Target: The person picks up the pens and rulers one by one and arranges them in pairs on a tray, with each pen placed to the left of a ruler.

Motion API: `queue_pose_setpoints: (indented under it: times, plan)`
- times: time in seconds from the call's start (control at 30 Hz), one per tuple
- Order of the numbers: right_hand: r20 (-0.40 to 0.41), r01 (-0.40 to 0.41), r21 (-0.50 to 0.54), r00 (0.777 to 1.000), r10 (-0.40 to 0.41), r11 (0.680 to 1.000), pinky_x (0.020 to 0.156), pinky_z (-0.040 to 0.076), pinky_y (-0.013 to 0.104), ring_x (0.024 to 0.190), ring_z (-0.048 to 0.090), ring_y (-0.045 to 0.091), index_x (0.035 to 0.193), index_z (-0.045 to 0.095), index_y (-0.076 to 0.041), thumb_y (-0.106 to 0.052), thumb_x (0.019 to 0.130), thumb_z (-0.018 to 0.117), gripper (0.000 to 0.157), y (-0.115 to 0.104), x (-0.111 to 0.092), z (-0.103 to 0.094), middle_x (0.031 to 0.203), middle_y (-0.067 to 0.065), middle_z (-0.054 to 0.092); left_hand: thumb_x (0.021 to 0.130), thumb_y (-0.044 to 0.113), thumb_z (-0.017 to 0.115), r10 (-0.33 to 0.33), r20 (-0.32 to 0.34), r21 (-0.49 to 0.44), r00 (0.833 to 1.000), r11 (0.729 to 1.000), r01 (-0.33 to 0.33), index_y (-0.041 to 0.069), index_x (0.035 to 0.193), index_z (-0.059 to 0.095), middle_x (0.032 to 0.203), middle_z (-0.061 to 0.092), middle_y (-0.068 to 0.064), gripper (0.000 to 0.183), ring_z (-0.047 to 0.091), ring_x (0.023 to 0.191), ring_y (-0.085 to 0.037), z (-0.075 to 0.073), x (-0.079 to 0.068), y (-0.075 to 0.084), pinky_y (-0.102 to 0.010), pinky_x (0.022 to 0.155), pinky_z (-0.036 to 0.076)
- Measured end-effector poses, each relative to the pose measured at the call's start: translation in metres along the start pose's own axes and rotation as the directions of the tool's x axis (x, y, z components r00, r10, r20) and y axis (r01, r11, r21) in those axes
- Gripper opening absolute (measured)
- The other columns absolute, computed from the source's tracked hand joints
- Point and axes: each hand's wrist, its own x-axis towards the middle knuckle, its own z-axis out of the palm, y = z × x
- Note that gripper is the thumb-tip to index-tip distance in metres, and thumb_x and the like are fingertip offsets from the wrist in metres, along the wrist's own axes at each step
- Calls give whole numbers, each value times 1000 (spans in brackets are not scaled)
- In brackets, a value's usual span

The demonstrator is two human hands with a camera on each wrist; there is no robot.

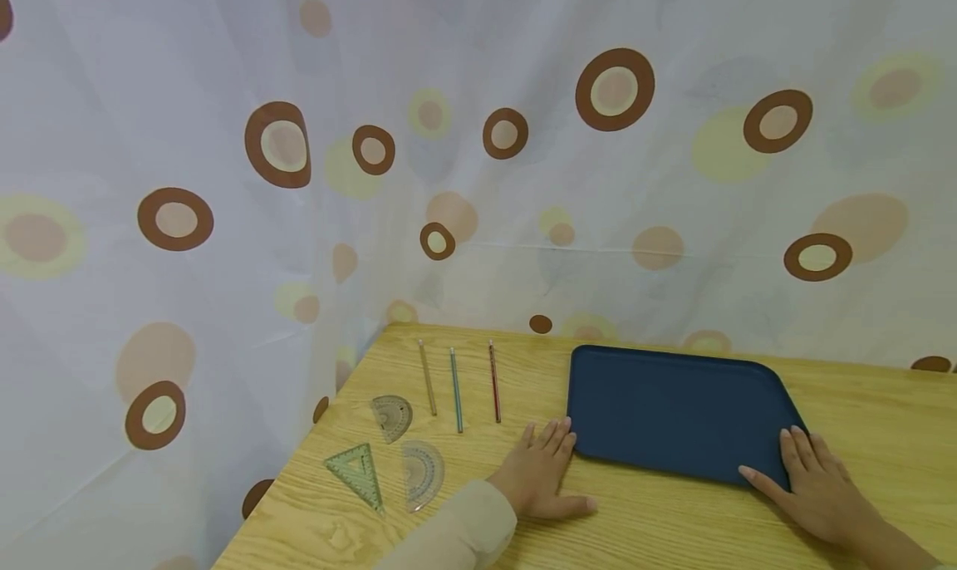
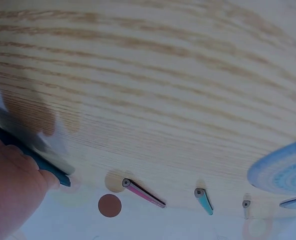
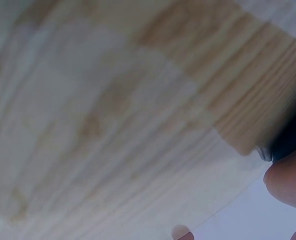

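The dark-blue, plastic-looking rectangular tray point(image 1: 676, 412) lay on the yellowish wood-grain table point(image 1: 650, 516), the left hand point(image 1: 537, 474) at its left edge and the right hand point(image 1: 818, 487) at its right, fingers straight, thumbs spread, apparently to steady it from both ends.
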Motion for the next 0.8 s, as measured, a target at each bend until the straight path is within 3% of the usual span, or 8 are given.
queue_pose_setpoints:
  times: [0.8]
  plan:
    - [-5,-5,23,1000,5,1000,97,1,74,127,-13,61,134,8,27,-52,95,38,93,-12,4,4,137,51,4,87,72,24,10,-4,-21,1000,1000,-10,14,150,14,157,4,-2,86,6,145,-15,3,-8,-8,-41,118,12]
